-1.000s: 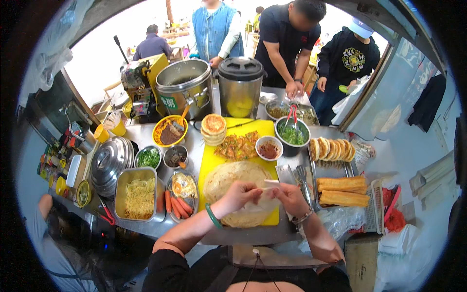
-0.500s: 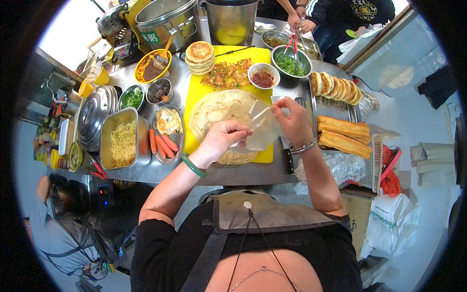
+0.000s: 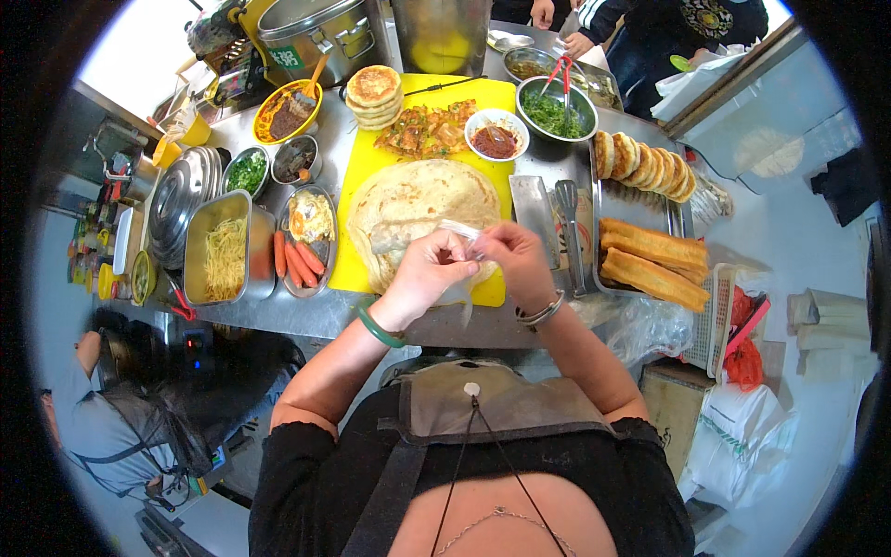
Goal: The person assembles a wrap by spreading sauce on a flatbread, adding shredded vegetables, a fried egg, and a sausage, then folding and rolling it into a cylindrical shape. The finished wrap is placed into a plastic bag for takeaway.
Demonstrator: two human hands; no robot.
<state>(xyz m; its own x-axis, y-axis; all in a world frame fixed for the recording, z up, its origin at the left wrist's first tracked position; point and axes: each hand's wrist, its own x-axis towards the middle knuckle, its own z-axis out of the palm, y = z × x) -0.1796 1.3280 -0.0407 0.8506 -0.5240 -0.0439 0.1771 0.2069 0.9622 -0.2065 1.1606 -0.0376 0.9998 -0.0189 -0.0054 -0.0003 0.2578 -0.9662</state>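
Note:
Close together over the near part of the yellow board (image 3: pixel 347 218), my left hand (image 3: pixel 429 272) and my right hand (image 3: pixel 516 264) both pinch a clear plastic bag (image 3: pixel 458 228). Part of the bag is bunched between my fingers, and a thin flap hangs below them. My fingertips partly hide its edges. Beneath the bag lies a pile of round flatbreads (image 3: pixel 427 188). Beyond it on the board are a browned filled pancake (image 3: pixel 429 128), a stack of small round breads (image 3: pixel 375 89) and a white bowl of red sauce (image 3: pixel 495 139).
To the left stand a metal tub of shredded potato (image 3: pixel 225 265) and a plate with sausages (image 3: pixel 303 267) and fried egg. On the right are a wide metal blade (image 3: pixel 535 215), black tongs (image 3: pixel 569 232) and a tray with fried dough sticks (image 3: pixel 650 276). Another person's hand (image 3: pixel 577 44) is at the far side.
My right hand has come down and left, close to my left hand. The bag, spread wide between them before, is now bunched. The other person's hands have moved off the tongs in the herb bowl.

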